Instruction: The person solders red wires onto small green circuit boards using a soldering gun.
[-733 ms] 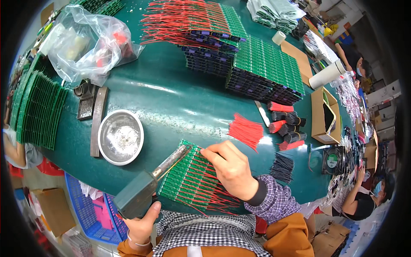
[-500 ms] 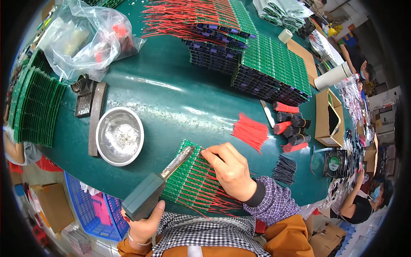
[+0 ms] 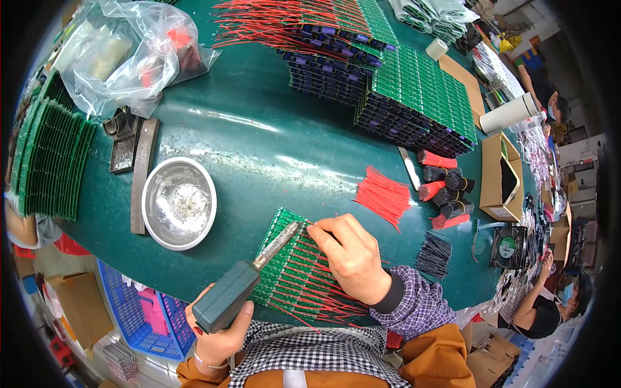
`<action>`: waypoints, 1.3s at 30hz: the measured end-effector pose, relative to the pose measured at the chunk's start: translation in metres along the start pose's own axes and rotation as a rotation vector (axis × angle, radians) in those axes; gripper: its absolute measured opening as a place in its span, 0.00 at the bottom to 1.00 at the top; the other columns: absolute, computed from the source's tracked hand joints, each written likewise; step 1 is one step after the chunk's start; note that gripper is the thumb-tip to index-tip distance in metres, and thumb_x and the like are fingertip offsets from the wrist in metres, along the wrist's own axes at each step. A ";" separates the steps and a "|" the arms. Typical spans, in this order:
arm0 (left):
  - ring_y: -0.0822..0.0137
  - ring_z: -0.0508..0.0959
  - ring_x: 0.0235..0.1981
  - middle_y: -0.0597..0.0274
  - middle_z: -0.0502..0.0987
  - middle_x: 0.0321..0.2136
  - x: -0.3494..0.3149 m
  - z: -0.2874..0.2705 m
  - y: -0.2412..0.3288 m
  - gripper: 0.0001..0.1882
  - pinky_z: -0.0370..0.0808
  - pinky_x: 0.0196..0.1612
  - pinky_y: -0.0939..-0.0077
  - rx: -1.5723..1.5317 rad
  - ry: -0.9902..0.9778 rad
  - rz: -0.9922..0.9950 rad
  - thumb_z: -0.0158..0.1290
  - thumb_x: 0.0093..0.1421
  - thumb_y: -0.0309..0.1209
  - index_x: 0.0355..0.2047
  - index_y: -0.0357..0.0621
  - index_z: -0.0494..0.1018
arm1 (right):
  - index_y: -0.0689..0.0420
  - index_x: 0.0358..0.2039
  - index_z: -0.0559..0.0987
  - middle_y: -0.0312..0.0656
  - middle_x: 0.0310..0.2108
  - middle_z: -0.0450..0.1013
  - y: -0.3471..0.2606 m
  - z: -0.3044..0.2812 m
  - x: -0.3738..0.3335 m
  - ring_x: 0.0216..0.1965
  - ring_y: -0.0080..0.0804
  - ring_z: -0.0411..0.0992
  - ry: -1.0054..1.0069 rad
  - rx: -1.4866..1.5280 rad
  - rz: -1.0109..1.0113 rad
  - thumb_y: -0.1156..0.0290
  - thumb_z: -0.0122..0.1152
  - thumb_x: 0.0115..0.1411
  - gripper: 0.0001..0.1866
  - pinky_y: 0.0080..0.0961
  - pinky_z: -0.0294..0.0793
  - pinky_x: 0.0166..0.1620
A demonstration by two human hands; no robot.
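Note:
A green circuit board panel lies flat on the table in front of me, with rows of red wires trailing across its right side. In my left hand is a dark green soldering iron with a thick body and a metal barrel. Its tip rests at the panel's upper part, close to the fingers of my right hand. Those fingers pinch the end of a red wire at the panel's far edge; my hand hides most of that wire. A pile of loose red wires lies just beyond my right hand.
At left stand a metal bowl, a bar and stacked green panels. Far back are a plastic bag and tall board stacks. Wire bundles, black wires, a carton and a fan sit right.
The soldering iron has shifted slightly right, its tip still near the panel's far edge. My right hand keeps its pinch, barely moved. The whole view has shifted a little.

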State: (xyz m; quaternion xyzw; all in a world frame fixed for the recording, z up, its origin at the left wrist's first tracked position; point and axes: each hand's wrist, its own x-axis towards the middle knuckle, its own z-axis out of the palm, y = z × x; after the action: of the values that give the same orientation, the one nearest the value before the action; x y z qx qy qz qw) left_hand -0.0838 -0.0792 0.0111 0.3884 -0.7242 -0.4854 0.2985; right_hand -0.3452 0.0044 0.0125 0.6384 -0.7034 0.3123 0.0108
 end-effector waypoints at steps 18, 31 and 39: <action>0.60 0.83 0.29 0.52 0.84 0.33 -0.006 -0.006 -0.002 0.16 0.79 0.34 0.69 -0.029 0.006 -0.038 0.68 0.51 0.21 0.42 0.32 0.83 | 0.64 0.43 0.83 0.44 0.38 0.79 -0.002 0.001 0.000 0.36 0.40 0.78 0.010 -0.019 -0.001 0.84 0.65 0.46 0.20 0.33 0.81 0.36; 0.58 0.84 0.28 0.50 0.84 0.32 0.000 -0.003 0.000 0.15 0.79 0.32 0.69 0.031 -0.003 0.062 0.69 0.53 0.23 0.41 0.31 0.84 | 0.64 0.43 0.81 0.44 0.39 0.76 -0.002 0.001 -0.001 0.39 0.39 0.76 -0.007 -0.056 -0.014 0.81 0.66 0.46 0.19 0.32 0.80 0.38; 0.59 0.83 0.26 0.50 0.84 0.31 0.006 0.002 0.005 0.14 0.78 0.31 0.69 -0.022 -0.021 0.044 0.69 0.52 0.23 0.39 0.31 0.83 | 0.65 0.43 0.83 0.45 0.38 0.78 -0.004 0.002 0.000 0.36 0.41 0.78 0.020 -0.024 0.008 0.87 0.64 0.44 0.22 0.33 0.80 0.36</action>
State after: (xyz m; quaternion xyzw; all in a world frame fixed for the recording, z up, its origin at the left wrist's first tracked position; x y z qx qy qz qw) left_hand -0.0897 -0.0823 0.0151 0.3638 -0.7302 -0.4907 0.3060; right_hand -0.3412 0.0033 0.0125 0.6323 -0.7095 0.3103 0.0242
